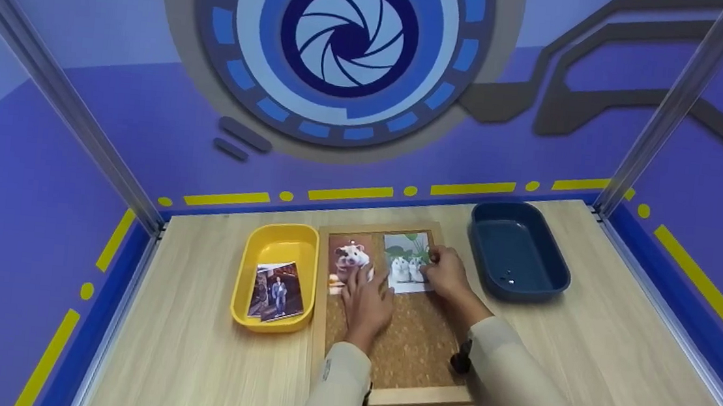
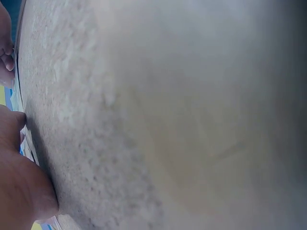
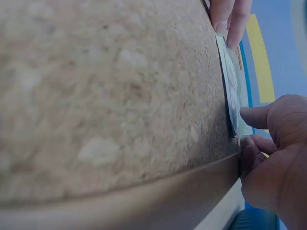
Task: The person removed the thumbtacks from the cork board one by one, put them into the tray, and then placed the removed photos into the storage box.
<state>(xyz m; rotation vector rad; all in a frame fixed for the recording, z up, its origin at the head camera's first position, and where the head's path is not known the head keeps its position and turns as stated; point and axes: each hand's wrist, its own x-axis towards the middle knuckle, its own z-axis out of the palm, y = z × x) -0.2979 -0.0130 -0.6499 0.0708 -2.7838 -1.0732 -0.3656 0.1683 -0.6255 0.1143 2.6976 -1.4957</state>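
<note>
A corkboard [image 1: 414, 345] in a wooden frame lies on the table. On its upper left is a photo of a hamster [image 1: 352, 249]. Beside that, at the upper right, lies a photo of two small white rodents [image 1: 404, 249]. My left hand [image 1: 367, 303] rests with extended fingers on the hamster photo's lower right and reaches toward the other photo. The right hand [image 1: 450, 275] holds the rodent photo's right edge, its thumb [image 3: 254, 116] against the photo and its fingers bent beside the board's frame. Whether a small pin is between these fingers is hidden.
A yellow tray [image 1: 242, 284] left of the board holds a few photos [image 1: 281, 293]. To the right stands a dark blue tray [image 1: 515, 246] with several tiny shiny pieces [image 1: 507, 278] inside. Decorated panels [image 1: 350, 182] close off the table's back and sides.
</note>
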